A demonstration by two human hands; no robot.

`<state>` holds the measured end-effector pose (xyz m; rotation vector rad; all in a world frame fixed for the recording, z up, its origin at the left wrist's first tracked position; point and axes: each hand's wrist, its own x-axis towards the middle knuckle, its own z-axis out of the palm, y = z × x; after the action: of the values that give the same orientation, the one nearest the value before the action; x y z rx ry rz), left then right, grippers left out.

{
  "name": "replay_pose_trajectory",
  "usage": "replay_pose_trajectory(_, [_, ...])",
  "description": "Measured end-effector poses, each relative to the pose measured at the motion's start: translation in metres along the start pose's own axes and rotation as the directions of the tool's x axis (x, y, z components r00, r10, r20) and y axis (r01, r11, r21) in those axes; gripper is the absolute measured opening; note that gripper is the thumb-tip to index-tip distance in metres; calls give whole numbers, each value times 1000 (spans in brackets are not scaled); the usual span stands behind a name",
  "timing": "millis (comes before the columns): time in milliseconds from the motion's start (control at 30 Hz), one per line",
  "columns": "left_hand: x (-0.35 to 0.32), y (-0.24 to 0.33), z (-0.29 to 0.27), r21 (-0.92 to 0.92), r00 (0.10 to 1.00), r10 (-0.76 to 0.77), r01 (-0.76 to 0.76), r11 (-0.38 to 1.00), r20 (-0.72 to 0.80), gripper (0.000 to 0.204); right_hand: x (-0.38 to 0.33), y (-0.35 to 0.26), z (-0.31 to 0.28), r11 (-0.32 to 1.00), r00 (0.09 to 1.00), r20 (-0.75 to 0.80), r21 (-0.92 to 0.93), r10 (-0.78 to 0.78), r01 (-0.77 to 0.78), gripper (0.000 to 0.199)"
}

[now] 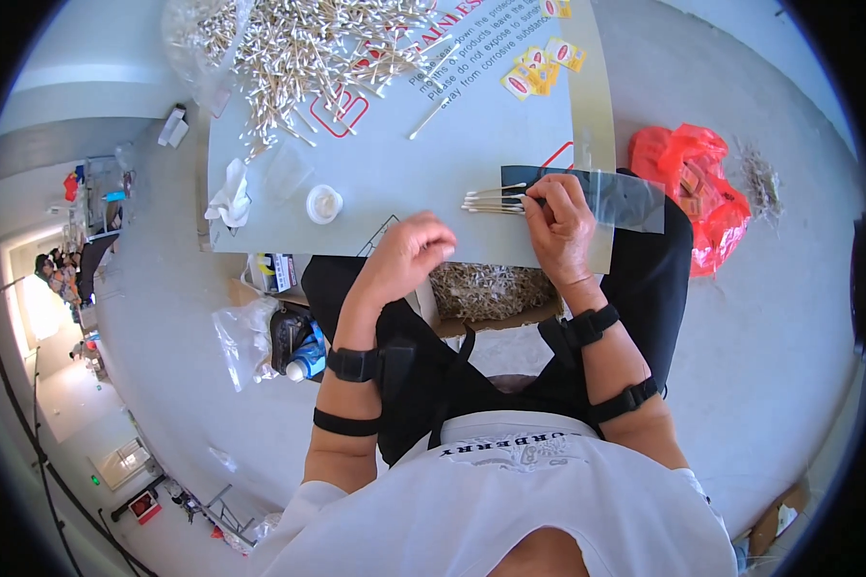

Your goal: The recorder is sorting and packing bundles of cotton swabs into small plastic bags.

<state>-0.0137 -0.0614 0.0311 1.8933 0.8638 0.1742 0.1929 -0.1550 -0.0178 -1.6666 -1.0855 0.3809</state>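
Observation:
Several cotton swabs (491, 204) lie side by side on the table, with my right hand (560, 223) pinching their right ends between thumb and fingers. Under and beside that hand a clear plastic bag (627, 200) extends past the table's right edge. My left hand (407, 252) hovers at the front edge, fingers curled in toward the thumb; whether it holds anything is hidden. A single cotton swab (427, 120) lies apart in the middle. At the far left is a large heap of loose cotton swabs (293, 62), partly under a clear bag (197, 48).
The table (394, 173) also bears a small white round tub (324, 204), crumpled white tissue (229, 197) and yellow packets (539, 72). Below its front edge stands a cardboard box (496, 291) full of swab-like pieces. A red plastic bag (693, 192) lies on the right.

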Motion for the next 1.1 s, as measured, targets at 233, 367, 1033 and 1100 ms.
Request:
replay_pose_trajectory(233, [101,-33,-35,494,763,314,9,869,-566,23,0,0,2,1000,1000,17,-17,-3,3,11])
replay_pose_trajectory(367, [157,-34,-71,669,697,382,188,719,-606,29,0,-2,1,999,999,44,-24,30,-29,11])
replay_pose_trajectory(1033, [153,-9,-67,422,947,94,47,905,-306,16,1,-2,1,996,998,58,-86,-10,15,11])
replay_pose_trajectory(1100, [150,-18,-66,475,956,20,128,871,-293,17,0,-3,2,995,998,59,-97,-24,30,11])
